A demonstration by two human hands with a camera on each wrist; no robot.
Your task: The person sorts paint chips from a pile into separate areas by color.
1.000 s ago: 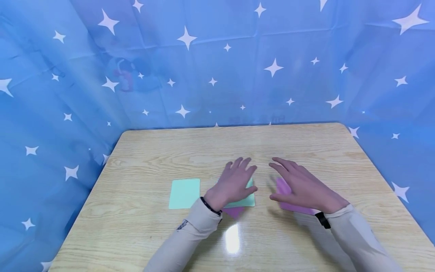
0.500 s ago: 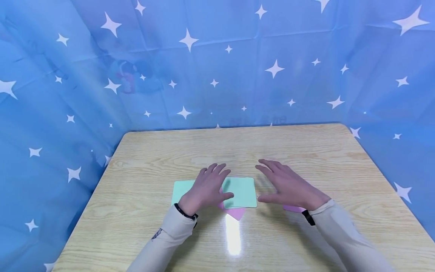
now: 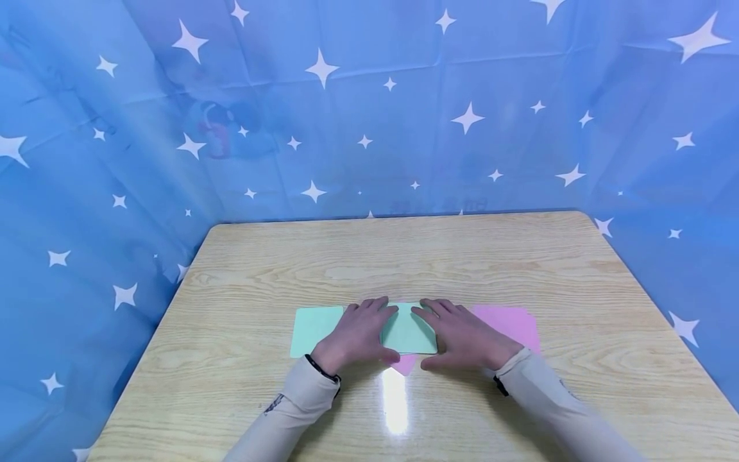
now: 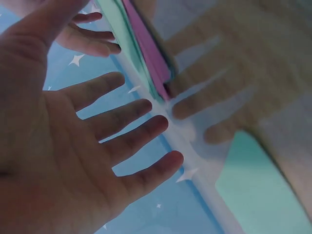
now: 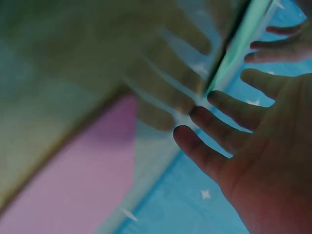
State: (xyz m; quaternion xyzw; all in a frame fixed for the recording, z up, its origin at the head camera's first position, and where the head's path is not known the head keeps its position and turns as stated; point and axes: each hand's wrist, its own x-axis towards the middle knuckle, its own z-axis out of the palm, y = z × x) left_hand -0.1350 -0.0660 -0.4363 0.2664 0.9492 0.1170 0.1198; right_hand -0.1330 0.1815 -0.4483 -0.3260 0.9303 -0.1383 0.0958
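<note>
Judging by the layout, the work looks partly done: on the counter, a mint sheet lies flat by itself on the left and some pink sheets lie flat on the right, each place showing one colour only. What seems left is the pile between them, which is mixed: mint on top, with a pink corner poking out below its near edge. How many sheets it holds cannot be told.

The pile lies between the two hands, roughly centred. The left hand is at its left side, partly over the gap towards the mint sheet; the right hand is at its right side, in front of part of the pink sheets. Both hands are empty, palms facing inward, fingers spread and nearly straight. Fingertips come very near the pile's sides; whether they touch it cannot be told.
</note>
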